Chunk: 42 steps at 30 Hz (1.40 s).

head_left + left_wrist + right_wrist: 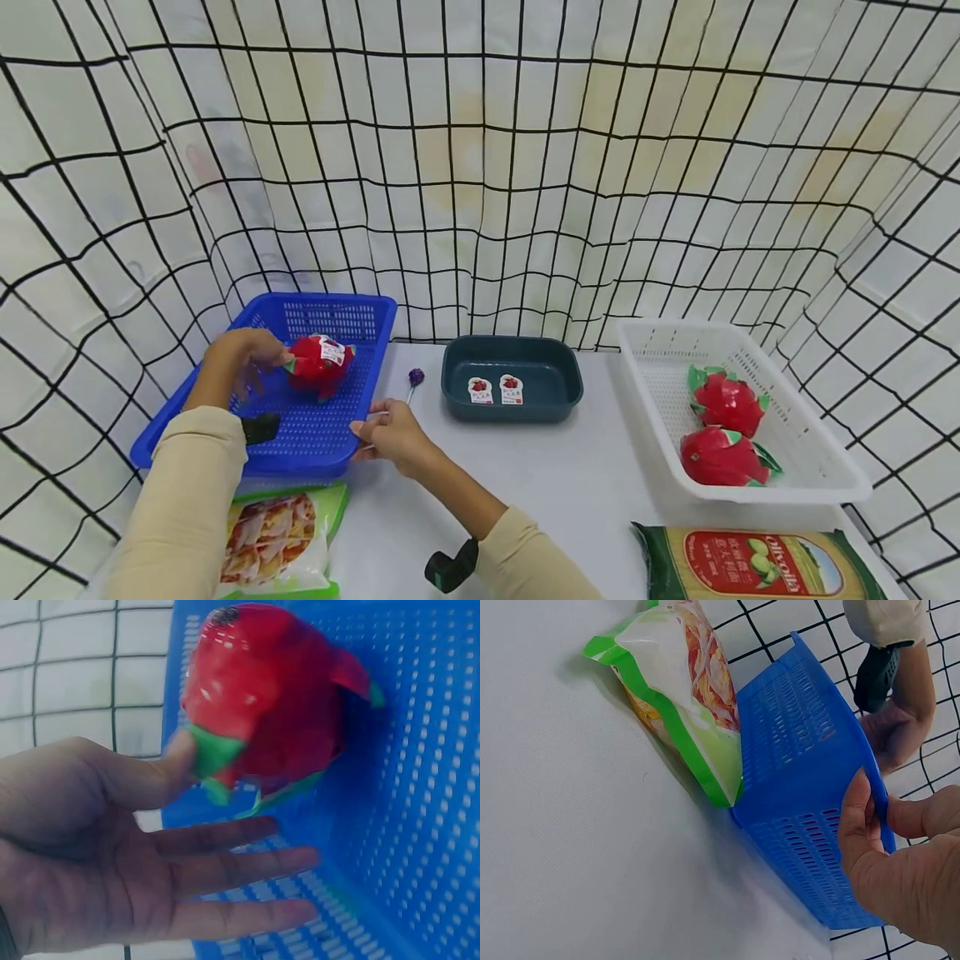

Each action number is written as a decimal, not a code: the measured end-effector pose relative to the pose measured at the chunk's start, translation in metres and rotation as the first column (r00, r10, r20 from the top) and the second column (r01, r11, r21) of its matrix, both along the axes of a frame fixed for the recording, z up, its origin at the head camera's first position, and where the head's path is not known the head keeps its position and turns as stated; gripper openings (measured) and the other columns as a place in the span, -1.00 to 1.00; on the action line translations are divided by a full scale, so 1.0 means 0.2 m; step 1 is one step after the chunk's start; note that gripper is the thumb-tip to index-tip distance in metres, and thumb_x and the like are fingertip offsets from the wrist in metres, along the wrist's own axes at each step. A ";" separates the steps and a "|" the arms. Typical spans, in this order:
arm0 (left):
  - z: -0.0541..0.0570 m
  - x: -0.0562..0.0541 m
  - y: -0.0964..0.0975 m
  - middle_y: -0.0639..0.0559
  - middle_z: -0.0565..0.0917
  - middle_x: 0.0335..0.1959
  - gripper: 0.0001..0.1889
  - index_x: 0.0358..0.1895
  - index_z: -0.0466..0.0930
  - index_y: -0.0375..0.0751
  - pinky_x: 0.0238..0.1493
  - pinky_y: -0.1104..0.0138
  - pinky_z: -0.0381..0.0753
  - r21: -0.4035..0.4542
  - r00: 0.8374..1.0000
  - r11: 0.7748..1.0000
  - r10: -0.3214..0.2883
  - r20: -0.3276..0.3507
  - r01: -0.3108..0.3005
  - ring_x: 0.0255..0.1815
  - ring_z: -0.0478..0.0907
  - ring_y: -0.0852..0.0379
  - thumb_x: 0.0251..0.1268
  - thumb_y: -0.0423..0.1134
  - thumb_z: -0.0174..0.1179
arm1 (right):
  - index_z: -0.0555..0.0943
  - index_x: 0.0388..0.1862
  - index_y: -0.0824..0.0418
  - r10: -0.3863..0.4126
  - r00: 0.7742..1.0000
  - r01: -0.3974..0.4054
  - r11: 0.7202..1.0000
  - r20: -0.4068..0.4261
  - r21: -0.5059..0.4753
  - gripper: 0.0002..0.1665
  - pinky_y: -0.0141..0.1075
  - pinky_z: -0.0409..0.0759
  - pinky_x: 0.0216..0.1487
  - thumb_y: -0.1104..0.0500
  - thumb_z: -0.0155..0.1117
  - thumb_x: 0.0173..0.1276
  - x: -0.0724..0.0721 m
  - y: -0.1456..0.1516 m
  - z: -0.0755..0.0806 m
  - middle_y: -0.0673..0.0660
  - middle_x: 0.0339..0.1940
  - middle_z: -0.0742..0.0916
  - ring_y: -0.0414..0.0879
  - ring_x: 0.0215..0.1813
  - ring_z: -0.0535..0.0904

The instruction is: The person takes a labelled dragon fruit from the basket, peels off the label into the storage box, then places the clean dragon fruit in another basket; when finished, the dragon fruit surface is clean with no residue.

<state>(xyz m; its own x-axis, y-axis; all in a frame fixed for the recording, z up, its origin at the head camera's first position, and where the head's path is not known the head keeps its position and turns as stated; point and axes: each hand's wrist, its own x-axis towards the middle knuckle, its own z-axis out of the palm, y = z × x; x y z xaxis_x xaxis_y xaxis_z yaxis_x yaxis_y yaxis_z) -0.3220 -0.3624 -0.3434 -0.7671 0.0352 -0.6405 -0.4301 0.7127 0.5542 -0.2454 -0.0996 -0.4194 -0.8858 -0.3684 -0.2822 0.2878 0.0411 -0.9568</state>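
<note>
In the head view, my left hand (251,354) is inside the blue basket (300,454), beside a red toy dragon fruit (324,367) with a white label. In the left wrist view, the thumb and the mostly hidden index finger of that hand (112,855) pinch a green leaf tip of the dragon fruit (262,697); the other three fingers stretch out below. My right hand (397,437) grips the near right rim of the basket. Its thumb and fingers close over that blue edge (874,787) in the right wrist view.
A dark green tray (512,413) with two stickers stands mid-table, a purple lollipop (416,377) to its left. At right, a white basket (652,400) holds two dragon fruits (723,457). A green snack bag (277,537) and a pasta pack (757,562) lie in front. Black wire mesh (480,179) surrounds the table.
</note>
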 end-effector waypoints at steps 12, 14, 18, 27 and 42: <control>-0.05 0.16 -0.08 -0.73 -0.13 0.39 0.10 0.46 -0.47 -0.57 0.12 -0.06 0.61 0.169 0.967 0.953 0.246 0.060 -0.253 0.35 0.17 -0.62 0.36 0.41 -0.34 | 0.47 0.04 0.29 0.024 1.000 -0.024 1.000 -0.004 0.004 -0.70 -0.22 0.75 -0.27 0.28 0.26 0.36 0.02 0.00 0.01 0.20 -0.30 0.71 -0.05 -0.35 0.71; -0.07 0.13 -0.04 -0.69 -0.09 0.39 0.21 0.44 -0.58 -0.57 0.11 -0.01 0.63 0.196 0.949 0.928 0.307 0.079 -0.316 0.34 0.18 -0.58 0.29 0.44 -0.16 | 0.47 0.04 0.29 0.017 1.000 -0.017 1.000 -0.002 0.000 -0.69 -0.22 0.75 -0.27 0.28 0.26 0.36 0.02 0.00 0.01 0.18 -0.32 0.70 -0.05 -0.35 0.71; -0.15 0.07 -0.03 -0.56 0.08 0.29 0.22 0.45 -0.51 -0.56 0.10 0.03 0.64 0.252 0.917 0.883 0.368 0.152 -0.396 0.24 0.28 -0.44 0.27 0.35 0.05 | 0.48 0.01 0.28 0.015 1.000 -0.015 1.000 -0.001 -0.013 -0.71 -0.22 0.75 -0.28 0.29 0.26 0.36 0.01 0.00 0.00 0.24 -0.27 0.72 -0.05 -0.35 0.71; -0.25 0.04 -0.04 -0.50 0.11 0.27 0.25 0.46 -0.55 -0.49 0.19 0.02 0.58 0.362 0.885 0.808 0.407 0.228 -0.465 0.17 0.33 -0.35 0.23 0.32 0.13 | 0.47 -0.01 0.25 0.023 1.000 -0.023 1.000 0.000 -0.019 -0.74 -0.22 0.75 -0.29 0.28 0.26 0.36 0.00 0.01 -0.01 0.24 -0.29 0.72 -0.05 -0.36 0.71; -0.23 0.03 -0.05 -0.37 0.20 0.24 0.16 0.48 -0.47 -0.45 0.22 0.03 0.54 0.433 0.896 0.784 0.392 0.211 -0.445 0.17 0.35 -0.24 0.28 0.20 0.18 | 0.46 -0.01 0.28 0.037 0.998 -0.038 0.999 -0.041 -0.022 -0.74 -0.25 0.73 -0.37 0.32 0.25 0.36 -0.01 0.01 -0.03 0.19 -0.37 0.73 -0.06 -0.38 0.71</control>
